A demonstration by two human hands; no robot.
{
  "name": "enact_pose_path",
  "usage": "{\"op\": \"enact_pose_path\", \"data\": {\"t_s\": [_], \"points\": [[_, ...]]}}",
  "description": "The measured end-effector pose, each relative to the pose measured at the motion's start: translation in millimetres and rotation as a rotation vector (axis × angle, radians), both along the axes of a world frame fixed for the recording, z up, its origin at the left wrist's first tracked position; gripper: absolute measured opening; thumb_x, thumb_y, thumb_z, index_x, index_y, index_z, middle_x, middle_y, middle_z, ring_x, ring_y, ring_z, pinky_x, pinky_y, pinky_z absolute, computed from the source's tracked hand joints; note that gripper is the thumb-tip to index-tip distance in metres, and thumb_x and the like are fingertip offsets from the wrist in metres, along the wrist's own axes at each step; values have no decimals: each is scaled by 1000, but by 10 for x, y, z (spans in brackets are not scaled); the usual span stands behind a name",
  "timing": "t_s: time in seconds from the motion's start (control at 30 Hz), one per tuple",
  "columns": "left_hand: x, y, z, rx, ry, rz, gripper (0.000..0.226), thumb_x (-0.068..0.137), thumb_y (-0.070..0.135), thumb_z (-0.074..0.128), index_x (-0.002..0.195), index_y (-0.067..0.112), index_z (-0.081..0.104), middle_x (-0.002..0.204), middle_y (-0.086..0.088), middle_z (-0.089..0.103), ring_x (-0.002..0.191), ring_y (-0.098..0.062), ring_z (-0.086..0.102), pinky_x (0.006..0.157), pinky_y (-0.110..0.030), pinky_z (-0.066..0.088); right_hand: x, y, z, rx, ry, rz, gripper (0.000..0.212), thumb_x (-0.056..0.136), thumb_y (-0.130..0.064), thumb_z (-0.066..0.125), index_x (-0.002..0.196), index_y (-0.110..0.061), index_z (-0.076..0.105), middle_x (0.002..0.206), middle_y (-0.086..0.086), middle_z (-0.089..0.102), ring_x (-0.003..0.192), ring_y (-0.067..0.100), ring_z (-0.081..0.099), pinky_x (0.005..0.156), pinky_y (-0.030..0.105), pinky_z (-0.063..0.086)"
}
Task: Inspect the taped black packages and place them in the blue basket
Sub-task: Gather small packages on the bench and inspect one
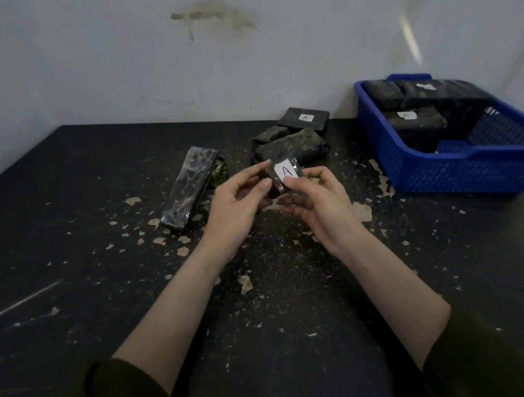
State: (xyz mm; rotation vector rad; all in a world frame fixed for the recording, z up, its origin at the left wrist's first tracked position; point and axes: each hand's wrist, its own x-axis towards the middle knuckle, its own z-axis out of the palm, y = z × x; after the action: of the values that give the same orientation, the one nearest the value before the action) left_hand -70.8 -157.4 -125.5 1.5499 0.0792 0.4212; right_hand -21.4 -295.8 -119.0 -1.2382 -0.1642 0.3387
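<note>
A small taped black package [284, 173] with a white label marked "A" is held above the table's middle. My left hand [238, 202] pinches its left side and my right hand [314, 197] pinches its right side, thumbs on top. Behind the hands lie three more black packages: a labelled one [305, 119] at the back and two [292, 146] in front of it. A long glossy package [189, 187] lies to the left, with another partly hidden beside it. The blue basket [457, 173] at the right holds several black packages [415, 122].
The black table [100, 282] is worn, with many pale chipped spots. A grey wall [173, 61] runs along its far edge and behind the basket. The table's near edge shows at the bottom.
</note>
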Motion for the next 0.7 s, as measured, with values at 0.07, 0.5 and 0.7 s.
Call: {"op": "enact_pose_path", "data": {"t_s": [0.07,0.5,0.7], "points": [[7,1,5,-107,6,5,31,99,7,54,124,22,64,109,-1,72,97,-9,70,81,-25,58,-1,3,-3,-31,-28,3,14,91,-8,68,96,-10,55,98,14,69,80,23,67,73,34,57],[28,13,-99,180,27,258,23,85,15,73,107,19,71,95,8,72,89,-6,69,80,-19,55,-23,10,-34,-264,-197,-25,30,89,-10,71,118,-11,66,92,11,75,74,21,67,72,33,59],[0,-39,-78,188,-9,218,25,85,10,74,109,15,69,96,9,71,84,1,66,77,-13,52,-29,8,-42,-371,-312,-151,27,85,-7,74,111,-11,68,82,12,75,61,11,62,64,27,53]]}}
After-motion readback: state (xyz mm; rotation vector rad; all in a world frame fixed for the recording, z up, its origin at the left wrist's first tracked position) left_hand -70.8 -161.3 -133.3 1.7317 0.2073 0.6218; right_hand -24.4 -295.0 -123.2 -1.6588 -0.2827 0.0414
